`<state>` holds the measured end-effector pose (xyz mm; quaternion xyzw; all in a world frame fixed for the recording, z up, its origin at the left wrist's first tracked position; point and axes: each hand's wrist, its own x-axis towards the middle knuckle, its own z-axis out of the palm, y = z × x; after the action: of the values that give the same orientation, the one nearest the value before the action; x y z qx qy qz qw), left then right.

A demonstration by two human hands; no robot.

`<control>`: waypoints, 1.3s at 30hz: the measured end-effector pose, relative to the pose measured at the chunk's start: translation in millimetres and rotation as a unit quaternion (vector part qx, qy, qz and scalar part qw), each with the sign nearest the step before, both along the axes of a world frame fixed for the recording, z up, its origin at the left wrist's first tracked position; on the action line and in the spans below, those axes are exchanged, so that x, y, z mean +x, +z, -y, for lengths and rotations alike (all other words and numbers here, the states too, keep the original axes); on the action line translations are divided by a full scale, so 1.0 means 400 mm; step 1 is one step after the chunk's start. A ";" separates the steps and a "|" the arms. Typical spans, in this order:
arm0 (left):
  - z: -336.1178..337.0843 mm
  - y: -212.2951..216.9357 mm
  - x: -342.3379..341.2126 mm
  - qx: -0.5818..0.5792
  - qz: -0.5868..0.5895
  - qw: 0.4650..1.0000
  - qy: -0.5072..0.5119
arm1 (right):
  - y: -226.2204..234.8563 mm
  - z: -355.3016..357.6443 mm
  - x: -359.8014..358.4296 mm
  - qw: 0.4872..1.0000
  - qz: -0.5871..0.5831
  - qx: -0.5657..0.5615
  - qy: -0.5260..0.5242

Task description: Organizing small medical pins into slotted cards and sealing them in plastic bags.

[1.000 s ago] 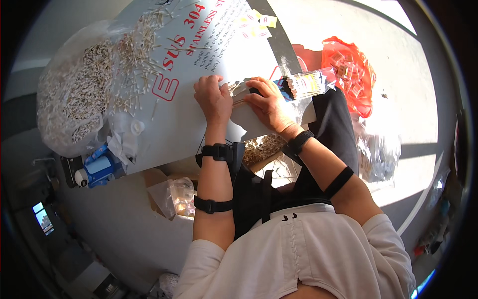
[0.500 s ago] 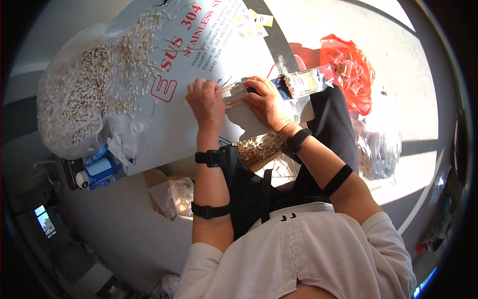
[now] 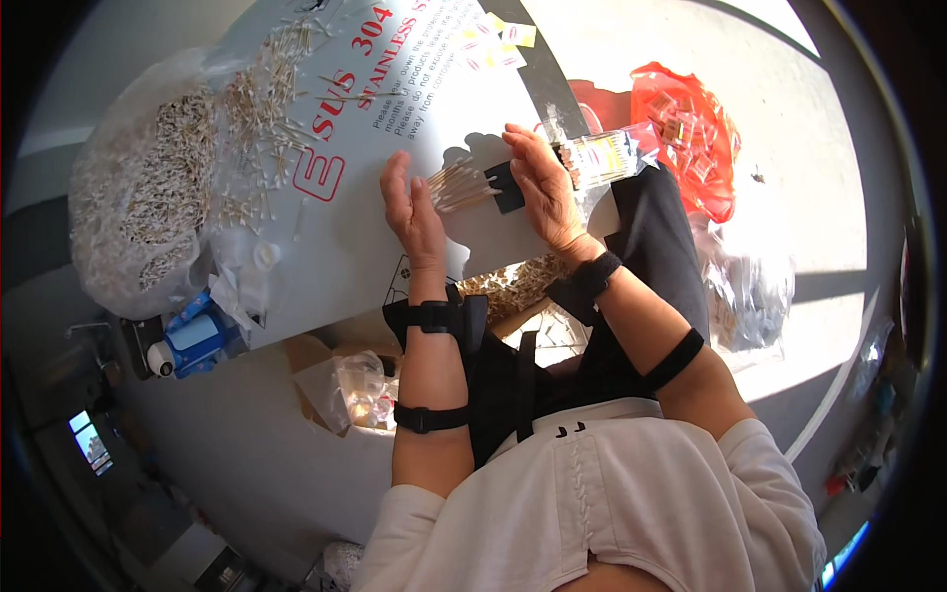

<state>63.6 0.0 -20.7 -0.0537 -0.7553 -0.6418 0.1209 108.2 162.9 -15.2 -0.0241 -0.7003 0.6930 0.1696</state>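
A small bundle of thin pale wooden sticks [image 3: 459, 187], which look like cotton swabs, lies on the sheet-covered tabletop [image 3: 345, 257] between my hands. My left hand [image 3: 414, 215] is open at the bundle's left end, fingers together and stretched out, palm turned inward. At the other end my right hand [image 3: 549, 197] is open too, its thumb apart from the fingers. A dark blue flat piece [image 3: 507, 187] sits beside the right palm, touching the stick ends. Past the right hand lies a clear packet [image 3: 604, 160] of similar sticks with a yellow and white label.
A big clear bag [image 3: 109, 212] of sticks stands at the left, with loose sticks [image 3: 261, 99] beside it. Yellow-white labels [image 3: 493, 44] lie at the far edge. A red bag [image 3: 646, 109] holds small packs at right. Below the table edge is a box of sticks [image 3: 518, 284].
Both hands have let go of the sticks and opened. They have drawn apart, leaving the bundle and the dark blue piece exposed on the table.
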 end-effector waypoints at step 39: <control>-0.081 -0.005 0.029 0.065 0.029 0.997 -0.003 | -0.017 0.008 -0.073 0.989 0.033 -0.142 0.002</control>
<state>75.4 32.6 -22.5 -0.0297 -0.7149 -0.6914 0.1000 79.0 159.8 -21.9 -0.0693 -0.6000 0.7846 0.1401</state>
